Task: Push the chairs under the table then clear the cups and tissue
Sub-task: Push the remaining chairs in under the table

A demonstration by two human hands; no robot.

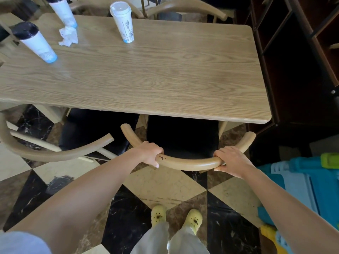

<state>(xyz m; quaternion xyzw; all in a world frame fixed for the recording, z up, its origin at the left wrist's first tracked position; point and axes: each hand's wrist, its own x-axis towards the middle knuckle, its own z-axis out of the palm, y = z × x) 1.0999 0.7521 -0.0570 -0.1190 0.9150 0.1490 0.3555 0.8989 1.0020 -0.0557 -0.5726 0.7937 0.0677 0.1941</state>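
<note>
A light wooden table [165,74] fills the upper view. In front of me stands a chair with a curved wooden backrest [189,165] and a black seat partly under the table edge. My left hand [149,153] grips the backrest's left side and my right hand [232,159] grips its right side. A second chair [55,153] stands to the left, angled out from the table. On the far left of the table are a white-lidded cup [123,22], two black-lidded cups [34,42] [62,11] and a crumpled tissue [68,36].
More wooden chairs [187,8] stand at the table's far side. A dark shelf unit [293,52] runs along the right. Blue and green plastic items [308,180] sit on the floor at the right. The floor is checkered tile; my feet wear yellow clogs [176,216].
</note>
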